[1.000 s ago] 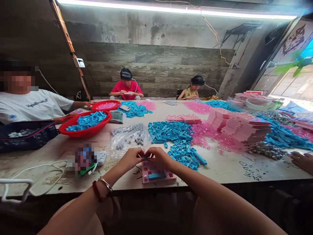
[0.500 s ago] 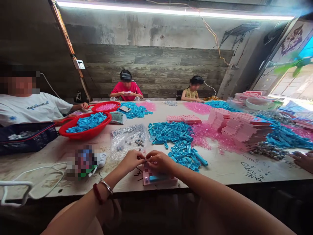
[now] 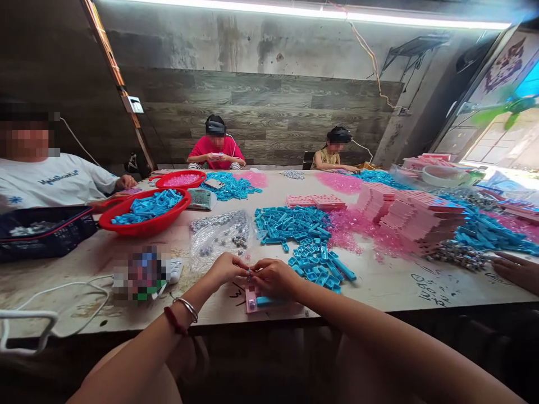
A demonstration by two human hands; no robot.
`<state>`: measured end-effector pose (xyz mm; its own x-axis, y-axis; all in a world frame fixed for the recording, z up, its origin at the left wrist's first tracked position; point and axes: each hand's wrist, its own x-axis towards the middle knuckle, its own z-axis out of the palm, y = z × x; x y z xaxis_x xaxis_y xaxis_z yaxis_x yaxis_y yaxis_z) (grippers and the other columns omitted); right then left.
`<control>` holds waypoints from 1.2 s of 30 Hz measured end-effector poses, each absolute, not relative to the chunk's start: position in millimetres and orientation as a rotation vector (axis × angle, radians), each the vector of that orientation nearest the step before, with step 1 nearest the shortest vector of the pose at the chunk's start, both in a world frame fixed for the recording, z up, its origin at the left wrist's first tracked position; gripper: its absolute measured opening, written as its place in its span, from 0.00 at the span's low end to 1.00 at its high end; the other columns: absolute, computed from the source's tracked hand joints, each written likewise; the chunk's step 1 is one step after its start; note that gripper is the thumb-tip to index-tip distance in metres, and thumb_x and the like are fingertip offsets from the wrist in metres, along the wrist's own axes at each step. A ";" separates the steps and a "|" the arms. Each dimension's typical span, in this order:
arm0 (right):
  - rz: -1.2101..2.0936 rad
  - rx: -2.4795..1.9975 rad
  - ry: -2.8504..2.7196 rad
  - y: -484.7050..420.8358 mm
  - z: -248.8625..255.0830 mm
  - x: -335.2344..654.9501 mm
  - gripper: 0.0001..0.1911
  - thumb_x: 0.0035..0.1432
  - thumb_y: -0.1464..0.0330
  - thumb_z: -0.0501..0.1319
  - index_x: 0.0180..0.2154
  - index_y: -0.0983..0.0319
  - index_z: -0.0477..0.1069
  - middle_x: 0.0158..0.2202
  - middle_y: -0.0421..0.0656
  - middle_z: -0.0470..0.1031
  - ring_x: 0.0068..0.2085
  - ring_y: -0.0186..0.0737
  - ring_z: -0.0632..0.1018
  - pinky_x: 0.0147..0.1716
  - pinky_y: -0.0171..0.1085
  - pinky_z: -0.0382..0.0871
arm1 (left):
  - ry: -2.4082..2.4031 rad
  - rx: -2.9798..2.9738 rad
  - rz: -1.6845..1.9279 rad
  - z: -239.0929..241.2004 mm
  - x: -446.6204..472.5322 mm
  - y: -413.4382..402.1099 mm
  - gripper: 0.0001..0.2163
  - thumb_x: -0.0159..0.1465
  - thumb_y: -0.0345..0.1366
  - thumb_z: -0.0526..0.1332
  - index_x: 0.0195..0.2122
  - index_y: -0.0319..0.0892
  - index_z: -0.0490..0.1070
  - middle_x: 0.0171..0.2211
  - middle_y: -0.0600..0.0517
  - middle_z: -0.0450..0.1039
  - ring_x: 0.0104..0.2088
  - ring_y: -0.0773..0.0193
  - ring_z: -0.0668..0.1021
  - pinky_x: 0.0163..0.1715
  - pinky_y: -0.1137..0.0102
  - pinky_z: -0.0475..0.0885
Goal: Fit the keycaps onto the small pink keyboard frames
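Note:
My left hand (image 3: 225, 268) and my right hand (image 3: 274, 278) meet fingertip to fingertip at the near table edge, both pinched on one small part (image 3: 249, 273) too tiny to name. Right under them lies a pink tray (image 3: 252, 302) with a blue plastic piece (image 3: 265, 301) set in it. A loose heap of blue plastic pieces (image 3: 320, 264) lies just right of my right hand. A clear bag of small grey metal parts (image 3: 221, 235) sits just beyond my left hand.
Red bowls (image 3: 145, 210) of blue and pink pieces stand at left, stacked pink trays (image 3: 415, 216) at right. Pink clear bits (image 3: 353, 227) and more blue heaps cover the table. Three people sit round it; another person's hand (image 3: 514, 269) rests at far right. A white cable (image 3: 63, 289) trails left.
My two hands stayed pinched together over the pink tray, sinking slightly toward it. The view shifted a little.

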<state>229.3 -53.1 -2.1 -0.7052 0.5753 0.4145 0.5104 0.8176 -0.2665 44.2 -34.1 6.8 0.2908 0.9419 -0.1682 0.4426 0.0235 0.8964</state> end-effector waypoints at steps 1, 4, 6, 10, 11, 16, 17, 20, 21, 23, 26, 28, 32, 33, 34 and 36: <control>0.182 -0.815 -2.513 -53.9 -2.2 229.8 0.13 0.59 0.69 0.53 0.33 0.61 0.77 0.36 0.46 0.77 0.37 0.37 0.77 0.37 0.32 0.68 | 1.294 1.519 0.646 6.0 44.5 -34.1 0.13 0.39 0.38 0.67 0.25 0.35 0.76 0.22 0.50 0.76 0.28 0.60 0.76 0.30 0.70 0.67; 0.201 -0.841 -2.511 -55.6 -1.6 231.1 0.12 0.59 0.68 0.54 0.33 0.60 0.77 0.37 0.44 0.77 0.37 0.36 0.77 0.37 0.31 0.67 | 1.226 1.334 0.659 5.5 45.6 -36.7 0.14 0.36 0.36 0.69 0.25 0.34 0.74 0.20 0.51 0.74 0.25 0.62 0.75 0.28 0.69 0.68; 0.225 -0.831 -2.513 -56.0 -0.9 231.6 0.12 0.59 0.68 0.55 0.33 0.59 0.77 0.37 0.43 0.77 0.37 0.35 0.77 0.37 0.30 0.67 | 1.128 1.238 0.663 6.4 45.9 -40.0 0.15 0.36 0.36 0.69 0.26 0.35 0.73 0.21 0.51 0.74 0.25 0.62 0.76 0.30 0.68 0.69; 0.246 -0.834 -2.530 -57.1 0.9 231.2 0.11 0.59 0.69 0.55 0.32 0.61 0.77 0.38 0.44 0.76 0.37 0.36 0.77 0.35 0.30 0.67 | 1.020 1.134 0.635 7.7 45.1 -45.7 0.16 0.38 0.37 0.70 0.27 0.35 0.71 0.23 0.50 0.75 0.25 0.61 0.77 0.29 0.68 0.70; 0.237 -0.841 -2.541 -57.7 1.3 230.9 0.11 0.58 0.69 0.55 0.32 0.61 0.77 0.38 0.45 0.76 0.36 0.36 0.77 0.35 0.30 0.67 | 1.025 1.142 0.640 7.4 44.8 -46.4 0.16 0.38 0.37 0.70 0.26 0.35 0.71 0.22 0.50 0.75 0.25 0.62 0.77 0.28 0.69 0.69; 0.249 -0.857 -2.537 -60.2 0.9 230.1 0.11 0.58 0.69 0.55 0.32 0.60 0.77 0.39 0.44 0.76 0.37 0.36 0.77 0.36 0.30 0.67 | 1.050 1.214 0.672 4.2 43.6 -47.6 0.17 0.38 0.38 0.71 0.27 0.34 0.71 0.24 0.49 0.75 0.25 0.61 0.77 0.27 0.69 0.69; 0.272 -0.862 -2.524 -60.3 0.5 230.2 0.11 0.58 0.69 0.55 0.32 0.60 0.77 0.39 0.44 0.76 0.37 0.36 0.77 0.36 0.30 0.67 | 1.055 1.214 0.678 3.7 43.6 -47.7 0.17 0.38 0.39 0.71 0.27 0.34 0.71 0.23 0.49 0.75 0.25 0.61 0.77 0.28 0.69 0.69; 0.338 -0.863 -2.501 -59.9 0.0 230.5 0.11 0.58 0.70 0.55 0.31 0.61 0.77 0.38 0.45 0.76 0.37 0.35 0.77 0.36 0.30 0.67 | 1.064 1.205 0.699 2.9 43.8 -47.0 0.17 0.38 0.38 0.71 0.26 0.35 0.71 0.22 0.50 0.74 0.25 0.62 0.76 0.28 0.68 0.69; 0.353 -0.856 -2.494 -59.6 0.3 230.5 0.11 0.58 0.70 0.55 0.31 0.61 0.77 0.38 0.45 0.76 0.37 0.36 0.77 0.37 0.30 0.67 | 1.061 1.193 0.701 2.6 43.8 -46.4 0.16 0.38 0.38 0.71 0.26 0.35 0.71 0.22 0.50 0.74 0.25 0.62 0.76 0.28 0.68 0.69; 0.381 -0.834 -2.472 -58.6 1.3 229.8 0.12 0.58 0.71 0.55 0.31 0.62 0.77 0.37 0.45 0.76 0.37 0.36 0.77 0.37 0.31 0.67 | 1.053 1.175 0.695 1.9 44.0 -45.0 0.15 0.39 0.37 0.70 0.26 0.35 0.71 0.22 0.51 0.74 0.25 0.62 0.76 0.29 0.67 0.70; 0.481 -0.847 -2.375 -54.7 3.2 227.1 0.10 0.57 0.71 0.56 0.32 0.62 0.77 0.36 0.45 0.77 0.37 0.35 0.77 0.37 0.30 0.68 | 1.121 1.285 0.732 0.9 45.2 -43.2 0.11 0.42 0.35 0.67 0.25 0.35 0.71 0.22 0.51 0.73 0.25 0.63 0.75 0.29 0.69 0.69; 0.557 -0.905 -2.298 -50.0 3.5 224.5 0.08 0.54 0.71 0.59 0.30 0.63 0.77 0.33 0.44 0.78 0.34 0.35 0.77 0.35 0.30 0.68 | 1.218 1.435 0.755 1.7 47.0 -43.1 0.08 0.44 0.33 0.64 0.25 0.35 0.71 0.23 0.52 0.73 0.26 0.64 0.75 0.29 0.71 0.67; 0.656 -1.035 -2.231 -38.7 0.0 221.1 0.05 0.49 0.73 0.62 0.28 0.64 0.77 0.28 0.43 0.78 0.30 0.36 0.77 0.31 0.32 0.68 | 1.331 1.689 0.651 12.9 49.8 -45.0 0.07 0.46 0.29 0.61 0.27 0.35 0.73 0.27 0.50 0.75 0.29 0.63 0.75 0.29 0.72 0.67; 0.685 -1.048 -2.222 -36.5 -1.4 221.0 0.05 0.48 0.74 0.62 0.28 0.64 0.77 0.28 0.43 0.78 0.30 0.36 0.77 0.31 0.32 0.69 | 1.345 1.713 0.635 18.6 48.4 -45.2 0.08 0.46 0.29 0.60 0.29 0.35 0.73 0.29 0.49 0.75 0.28 0.64 0.75 0.28 0.73 0.67; 0.713 -1.052 -2.213 -34.8 -2.7 221.1 0.06 0.48 0.75 0.61 0.29 0.64 0.77 0.28 0.43 0.78 0.30 0.37 0.77 0.32 0.33 0.69 | 1.358 1.724 0.637 25.5 45.2 -45.1 0.09 0.47 0.30 0.60 0.30 0.35 0.73 0.30 0.49 0.75 0.27 0.64 0.75 0.26 0.73 0.67; 0.759 -1.041 -2.191 -33.0 -4.4 221.9 0.07 0.47 0.75 0.61 0.30 0.64 0.77 0.29 0.43 0.78 0.31 0.37 0.77 0.33 0.34 0.70 | 1.415 1.740 0.706 41.5 31.0 -43.0 0.11 0.51 0.34 0.59 0.34 0.35 0.73 0.32 0.48 0.75 0.24 0.65 0.74 0.23 0.73 0.67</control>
<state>221.9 -33.0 -4.4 -0.5193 0.8130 0.2635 0.4755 0.5311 -0.7013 31.0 -43.0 41.5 0.2297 0.9720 -0.0492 0.5454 -0.0867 0.8337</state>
